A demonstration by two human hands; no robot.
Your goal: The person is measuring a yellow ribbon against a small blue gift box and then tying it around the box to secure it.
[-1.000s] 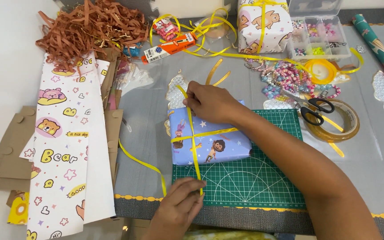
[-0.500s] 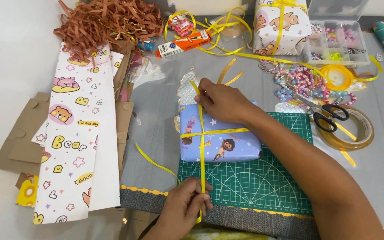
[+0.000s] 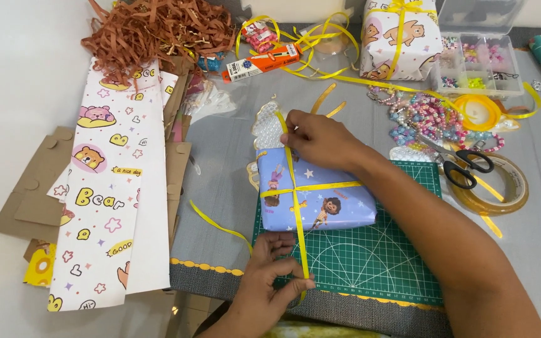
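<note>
On the green cutting mat (image 3: 370,263), near its upper left corner, lies a small gift box (image 3: 317,197) wrapped in blue paper with cartoon figures, part of it hanging over the mat's edge onto the grey table (image 3: 220,181). A yellow ribbon (image 3: 297,213) crosses it both lengthwise and crosswise. The right hand (image 3: 317,139) rests on the far edge of the box, fingers closed on the ribbon where it climbs over that edge; whether the thumb pinches it or only presses it down is hard to tell from this angle. The left hand (image 3: 270,275) sits just in front of the box at the near edge of the mat, thumb and forefinger pinched tight on the ribbon's near end, which runs taut up to the box. A loose ribbon tail (image 3: 217,224) curls away to the left over the table.

To the left lie a sheet of white bear-print wrapping paper (image 3: 111,188) and brown cardboard pieces (image 3: 32,188). Beyond them sits a heap of brown shredded paper (image 3: 158,28). On the right are black-handled scissors (image 3: 461,166), a roll of clear tape (image 3: 502,188), a pile of beads (image 3: 430,119), and a second wrapped gift (image 3: 399,37) tied in yellow.
</note>
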